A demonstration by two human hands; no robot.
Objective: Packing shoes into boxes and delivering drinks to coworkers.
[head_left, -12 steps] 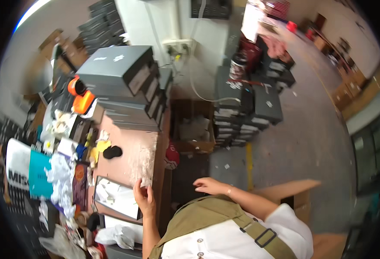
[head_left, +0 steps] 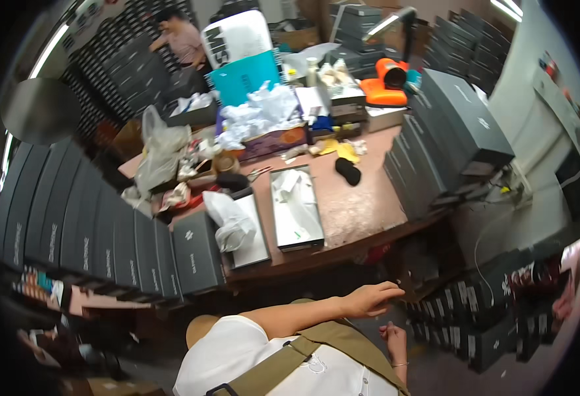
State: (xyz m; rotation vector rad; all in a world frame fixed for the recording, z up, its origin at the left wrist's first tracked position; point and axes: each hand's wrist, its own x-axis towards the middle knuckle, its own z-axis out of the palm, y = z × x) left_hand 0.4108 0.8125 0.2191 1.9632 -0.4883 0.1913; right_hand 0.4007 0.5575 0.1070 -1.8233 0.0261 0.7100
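The dark grey shoeboxes [head_left: 497, 343] stacked on the floor lie at 3 o'clock from the person's hands. The left hand [head_left: 371, 301] reaches just beside them in view, fingers loosely stretched, thumb apart, holding nothing; contact with the boxes I cannot tell. Below it, at 5 o'clock, the right hand [head_left: 395, 340] has bent fingers near the thumb; whether they are fully together I cannot tell. At 11 o'clock, an open shoebox [head_left: 307, 224] with white paper lies on the table [head_left: 362, 214]. A small black pad [head_left: 348, 171] and, farther, an orange tape dispenser [head_left: 383, 94] sit toward 12, piled shoeboxes [head_left: 471, 122] at 1, upright shoeboxes [head_left: 72, 218] toward 10.
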